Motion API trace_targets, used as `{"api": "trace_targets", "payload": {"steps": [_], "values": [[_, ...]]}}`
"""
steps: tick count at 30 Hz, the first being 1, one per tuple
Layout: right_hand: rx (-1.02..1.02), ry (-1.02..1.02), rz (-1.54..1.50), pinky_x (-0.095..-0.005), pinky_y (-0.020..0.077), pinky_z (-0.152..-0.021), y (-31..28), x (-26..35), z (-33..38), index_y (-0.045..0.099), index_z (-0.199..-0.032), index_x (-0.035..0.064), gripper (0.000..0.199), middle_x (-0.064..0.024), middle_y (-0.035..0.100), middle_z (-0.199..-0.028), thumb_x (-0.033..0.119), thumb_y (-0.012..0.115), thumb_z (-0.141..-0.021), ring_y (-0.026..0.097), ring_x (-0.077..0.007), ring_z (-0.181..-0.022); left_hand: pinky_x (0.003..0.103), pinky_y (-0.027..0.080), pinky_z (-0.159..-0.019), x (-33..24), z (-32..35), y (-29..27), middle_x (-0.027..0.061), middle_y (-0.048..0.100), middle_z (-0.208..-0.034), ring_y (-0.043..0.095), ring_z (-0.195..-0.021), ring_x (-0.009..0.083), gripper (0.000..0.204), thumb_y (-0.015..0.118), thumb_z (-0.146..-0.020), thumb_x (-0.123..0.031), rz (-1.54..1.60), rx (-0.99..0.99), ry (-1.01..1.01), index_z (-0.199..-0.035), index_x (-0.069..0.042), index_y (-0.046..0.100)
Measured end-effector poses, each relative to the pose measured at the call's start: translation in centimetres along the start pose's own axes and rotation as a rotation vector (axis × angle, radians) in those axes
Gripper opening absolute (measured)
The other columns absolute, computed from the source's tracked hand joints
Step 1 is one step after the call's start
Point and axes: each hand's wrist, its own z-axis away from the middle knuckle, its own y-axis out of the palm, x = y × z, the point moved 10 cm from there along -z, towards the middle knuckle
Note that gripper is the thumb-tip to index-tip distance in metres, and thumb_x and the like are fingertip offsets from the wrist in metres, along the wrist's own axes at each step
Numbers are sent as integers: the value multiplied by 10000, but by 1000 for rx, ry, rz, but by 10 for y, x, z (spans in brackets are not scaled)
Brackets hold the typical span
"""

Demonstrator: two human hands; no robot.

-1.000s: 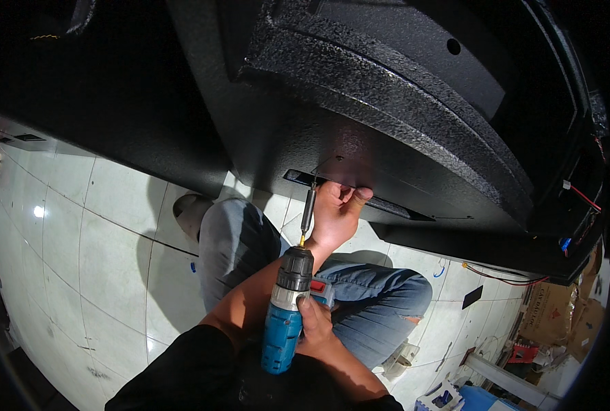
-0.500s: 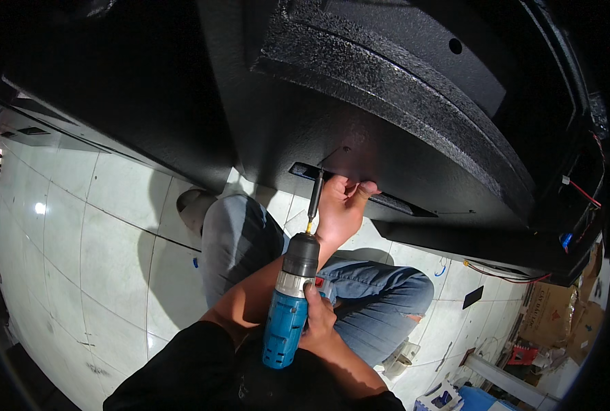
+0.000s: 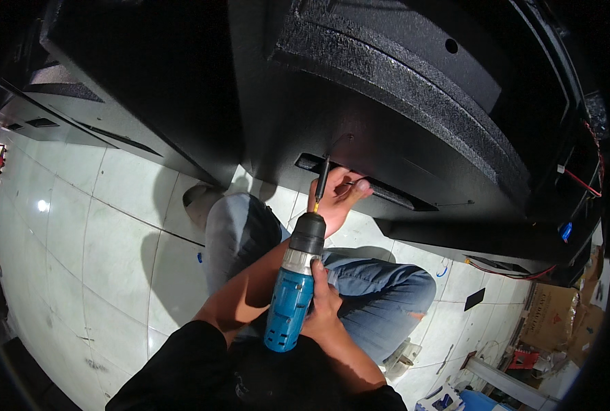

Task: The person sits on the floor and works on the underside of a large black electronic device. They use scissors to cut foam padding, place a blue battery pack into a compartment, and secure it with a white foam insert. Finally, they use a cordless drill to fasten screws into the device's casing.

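My right hand (image 3: 324, 301) is wrapped round a blue cordless drill (image 3: 290, 301) with a black chuck. A dark driver bit with a yellow shank (image 3: 323, 181) points up from the chuck. Its tip meets a large black textured cabinet (image 3: 360, 147), by the left end of a long slot-shaped black fitting (image 3: 397, 195). My left hand (image 3: 339, 198) reaches across beneath the drill to this fitting. Its fingers are bent and the thumb lies close to them, beside the bit. Anything pinched there is hidden or too small to name.
Another black panel (image 3: 141, 89) rises on the left. My jeans-clad legs (image 3: 380, 294) are folded on the white tiled floor (image 3: 120, 240). Loose wires (image 3: 579, 179) hang at the cabinet's right side. Cardboard boxes (image 3: 551, 312) and a blue-and-white item (image 3: 449, 397) lie at lower right.
The view has shifted slightly. The drill and bit tilt a little more to the right. My left hand's fingers have shifted at the fitting, and the thumb is lower.
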Motion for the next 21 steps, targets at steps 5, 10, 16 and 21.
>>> {"api": "trace_targets", "payload": {"steps": [5,10,16,21], "values": [[-36,-23,23,-393,618,-738,-3,4,-10,402,-1502,-64,970,-240,700,-1073,232,903,-726,754,-335,-863,342,631,-863,26,73,-47,183,716,-1150,731,-977,219,434,722,-955,-61,-69,-155,-157,-1360,15,583],[-21,36,-5,-394,620,-700,-1,2,-7,445,-1505,-11,900,-218,685,-1060,189,869,-737,747,-328,-867,336,612,-818,27,144,-78,127,722,-1094,724,-921,198,395,588,-1031,-260,32,-153,-320,-1320,8,607],[16,38,-33,-409,566,-611,-28,8,-8,471,-1522,69,813,-165,621,-1054,42,720,-748,672,-330,-724,281,567,-758,-1,140,-108,54,712,-989,689,-910,142,247,578,-1021,-211,63,-149,-201,-1114,4,657],[128,12,106,-397,550,-651,-94,22,58,525,-1509,200,982,-136,611,-1178,89,798,-573,705,-304,-818,289,466,-589,-121,102,-37,44,577,-695,577,-632,173,177,744,-825,-47,-988,139,369,-738,-47,590]]}}
